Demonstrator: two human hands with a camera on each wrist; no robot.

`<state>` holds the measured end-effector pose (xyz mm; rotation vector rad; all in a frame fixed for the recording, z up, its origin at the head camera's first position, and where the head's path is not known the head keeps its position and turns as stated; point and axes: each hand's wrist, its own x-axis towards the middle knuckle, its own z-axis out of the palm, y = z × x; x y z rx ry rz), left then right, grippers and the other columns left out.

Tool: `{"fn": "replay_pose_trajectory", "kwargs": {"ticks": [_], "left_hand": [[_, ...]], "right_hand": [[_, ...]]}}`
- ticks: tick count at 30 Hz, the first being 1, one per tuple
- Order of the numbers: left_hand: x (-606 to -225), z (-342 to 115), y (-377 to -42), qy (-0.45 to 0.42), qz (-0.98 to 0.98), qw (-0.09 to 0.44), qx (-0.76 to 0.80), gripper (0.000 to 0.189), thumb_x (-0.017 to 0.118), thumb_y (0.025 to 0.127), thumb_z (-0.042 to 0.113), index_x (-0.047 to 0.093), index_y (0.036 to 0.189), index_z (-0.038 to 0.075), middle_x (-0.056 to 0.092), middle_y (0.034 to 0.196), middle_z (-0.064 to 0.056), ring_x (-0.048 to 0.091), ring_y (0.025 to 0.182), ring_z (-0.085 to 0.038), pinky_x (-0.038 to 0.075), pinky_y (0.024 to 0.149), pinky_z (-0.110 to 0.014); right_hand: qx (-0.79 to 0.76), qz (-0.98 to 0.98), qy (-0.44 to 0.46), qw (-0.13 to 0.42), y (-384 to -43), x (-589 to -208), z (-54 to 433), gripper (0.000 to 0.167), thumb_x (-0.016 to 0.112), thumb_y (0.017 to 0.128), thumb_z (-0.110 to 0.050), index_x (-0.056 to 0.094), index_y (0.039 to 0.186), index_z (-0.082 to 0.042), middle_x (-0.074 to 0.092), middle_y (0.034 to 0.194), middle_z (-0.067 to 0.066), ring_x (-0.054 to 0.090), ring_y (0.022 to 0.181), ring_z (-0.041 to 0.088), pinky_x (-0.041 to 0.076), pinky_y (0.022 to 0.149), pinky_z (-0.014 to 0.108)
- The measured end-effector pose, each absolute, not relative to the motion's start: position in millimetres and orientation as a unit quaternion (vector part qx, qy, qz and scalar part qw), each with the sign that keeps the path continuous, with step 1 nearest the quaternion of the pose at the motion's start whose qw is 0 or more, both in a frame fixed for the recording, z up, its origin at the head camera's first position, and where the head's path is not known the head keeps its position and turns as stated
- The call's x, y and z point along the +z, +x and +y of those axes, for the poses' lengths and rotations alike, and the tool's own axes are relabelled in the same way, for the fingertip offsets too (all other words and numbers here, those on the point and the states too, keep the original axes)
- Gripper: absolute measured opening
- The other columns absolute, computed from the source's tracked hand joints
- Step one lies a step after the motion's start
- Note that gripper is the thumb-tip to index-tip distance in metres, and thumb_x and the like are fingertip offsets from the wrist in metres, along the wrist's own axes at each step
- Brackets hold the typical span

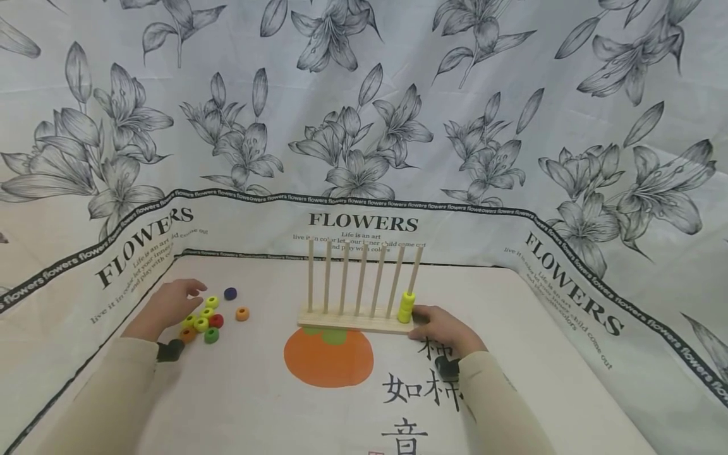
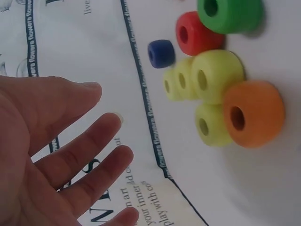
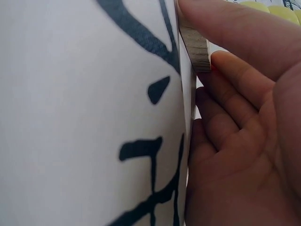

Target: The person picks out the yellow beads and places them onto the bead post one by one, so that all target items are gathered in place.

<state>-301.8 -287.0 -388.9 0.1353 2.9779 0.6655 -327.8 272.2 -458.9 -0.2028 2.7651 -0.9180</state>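
Right grip (image 1: 442, 325) pinches the rack (image 1: 355, 323) (left grip (image 1: 170, 304) beside beads (image 1: 201, 326)).

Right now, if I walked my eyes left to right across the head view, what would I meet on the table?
Left hand → blue bead → lone orange bead → leftmost wooden rod → yellow bead stack → right hand.

"flowers" and "life is an art" on the backdrop (image 1: 250, 227); "如柿" and "音" on the tabletop (image 1: 250, 392)
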Motion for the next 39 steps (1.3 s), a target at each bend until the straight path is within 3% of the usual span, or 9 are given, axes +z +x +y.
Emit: {"fn": "replay_pose_trajectory", "kwargs": {"ticks": [13, 24, 30, 39], "left_hand": [[-400, -300, -300, 0.005, 0.969, 0.11, 0.22, 0.04, 0.058, 0.094, 0.017, 0.055, 0.129, -0.002, 0.053, 0.127, -0.031, 0.055, 0.108, -0.042, 0.049, 0.085, -0.055], [-415, -308, -301, -0.006, 0.971, 0.128, 0.204, 0.035, 0.053, 0.092, 0.012, 0.061, 0.124, 0.003, 0.052, 0.127, -0.034, 0.053, 0.107, -0.043, 0.044, 0.087, -0.061], [-420, -309, -300, -0.012, 0.97, 0.119, 0.214, 0.038, 0.052, 0.088, 0.009, 0.062, 0.124, 0.002, 0.049, 0.13, -0.036, 0.053, 0.104, -0.043, 0.042, 0.086, -0.061], [-423, -309, -299, -0.016, 0.969, 0.119, 0.218, 0.039, 0.054, 0.09, 0.011, 0.059, 0.126, -0.001, 0.052, 0.125, -0.034, 0.054, 0.1, -0.041, 0.042, 0.087, -0.062]], "right_hand": [[-0.311, 0.942, -0.071, 0.107, -325, -454, 273, 0.079, 0.078, 0.076, -0.041, 0.046, 0.145, -0.017, 0.043, 0.151, 0.01, 0.033, 0.142, 0.038, 0.022, 0.115, 0.062], [-0.312, 0.942, -0.068, 0.106, -326, -454, 272, 0.078, 0.078, 0.077, -0.04, 0.047, 0.145, -0.017, 0.044, 0.151, 0.009, 0.033, 0.142, 0.037, 0.022, 0.115, 0.062], [-0.307, 0.943, -0.071, 0.103, -326, -455, 272, 0.076, 0.077, 0.078, -0.038, 0.047, 0.144, -0.017, 0.045, 0.15, 0.009, 0.035, 0.142, 0.037, 0.024, 0.115, 0.062], [-0.303, 0.944, -0.063, 0.111, -325, -459, 272, 0.079, 0.078, 0.076, -0.042, 0.047, 0.144, -0.017, 0.044, 0.151, 0.01, 0.035, 0.141, 0.038, 0.024, 0.115, 0.062]]}}
